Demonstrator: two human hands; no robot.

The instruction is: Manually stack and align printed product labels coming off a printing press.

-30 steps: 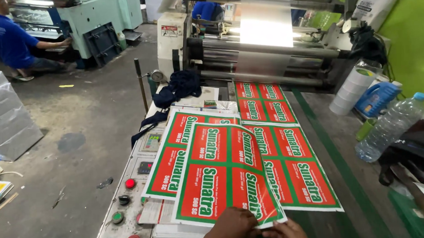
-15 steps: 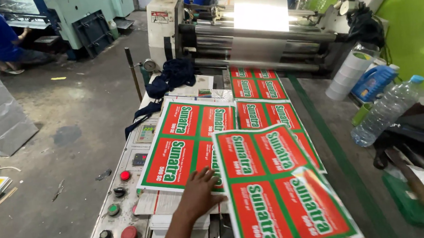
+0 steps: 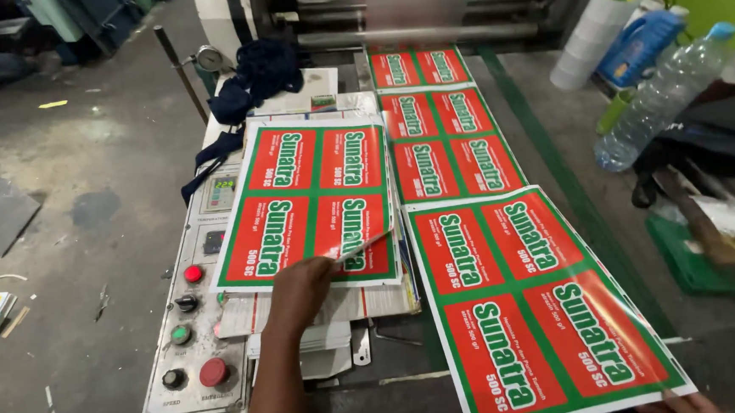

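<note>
Near the lower middle of the frame, the left hand (image 3: 300,291) rests on the bottom edge of the stack of printed sheets (image 3: 316,205), fingers closed in a pinch around a thin, pale stick-like tool (image 3: 363,246) whose tip points up and right across the top sheet. The grip looks light, likely so the tool can slide under or along a sheet edge; what the tool is exactly cannot be told.

At the bottom right corner only the fingertips of the right hand (image 3: 681,404) show, touching the lower corner of a loose printed sheet (image 3: 535,302). That sheet, red panels bordered in green, lies tilted across the tabletop (image 3: 394,366), just beside the stack and partly over the row of similar sheets (image 3: 439,117) running up toward the machine rollers (image 3: 406,8). Whether the right fingers pinch the sheet or merely press on it cannot be told.

Left of the stack sits a control panel (image 3: 192,328) with red and green buttons. A dark cloth (image 3: 253,77) lies above the stack, and a plastic water bottle (image 3: 663,99) stands at the upper right.
</note>
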